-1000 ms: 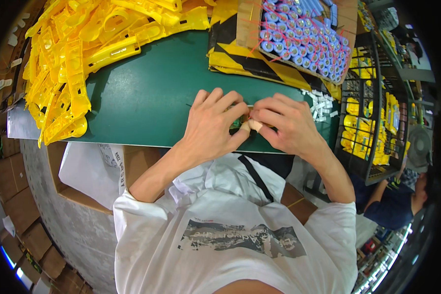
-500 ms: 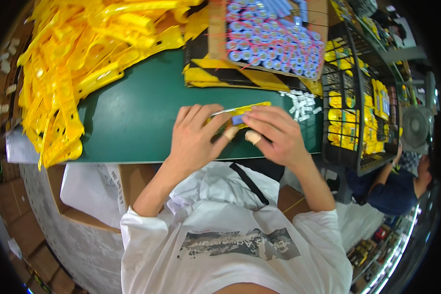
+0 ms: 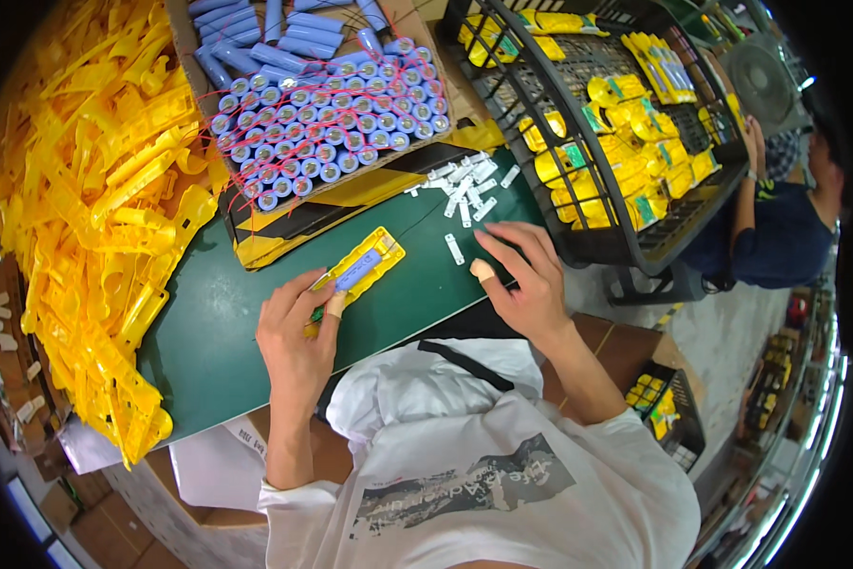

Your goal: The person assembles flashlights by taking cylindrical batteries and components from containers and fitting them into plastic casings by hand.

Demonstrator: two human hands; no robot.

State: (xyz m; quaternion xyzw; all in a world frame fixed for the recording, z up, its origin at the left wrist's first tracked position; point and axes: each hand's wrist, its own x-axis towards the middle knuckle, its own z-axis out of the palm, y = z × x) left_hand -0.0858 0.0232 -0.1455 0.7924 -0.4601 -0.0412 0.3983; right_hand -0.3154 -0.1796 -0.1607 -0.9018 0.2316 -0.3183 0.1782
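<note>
My left hand (image 3: 298, 327) grips the near end of a yellow plastic housing (image 3: 385, 244), fingers on one side and a wrapped thumb on the other. A blue battery cell (image 3: 358, 270) lies lengthwise in the housing's hollow, and a bit of green shows beside my fingertips. To the right, my right hand (image 3: 531, 284) hovers over the table edge, thumb and fingers apart, holding nothing. Just left of its fingertips lies a single small white strip (image 3: 455, 248). Behind that is a loose pile of similar white pieces (image 3: 464, 185).
Yellow housings (image 3: 113, 237) heap up on the left of the green table (image 3: 199, 351). At the back, a cardboard box (image 3: 194, 76) of blue cells with red wires sits on a black-and-yellow striped surface (image 3: 322, 204). A black crate (image 3: 578, 161) with yellow assemblies stands right; beyond it, another person (image 3: 778, 228).
My view has swung to the right. My right hand has let go of the housing and moved away beside the white pieces. The housing stays in my left hand, its cell now visible.
</note>
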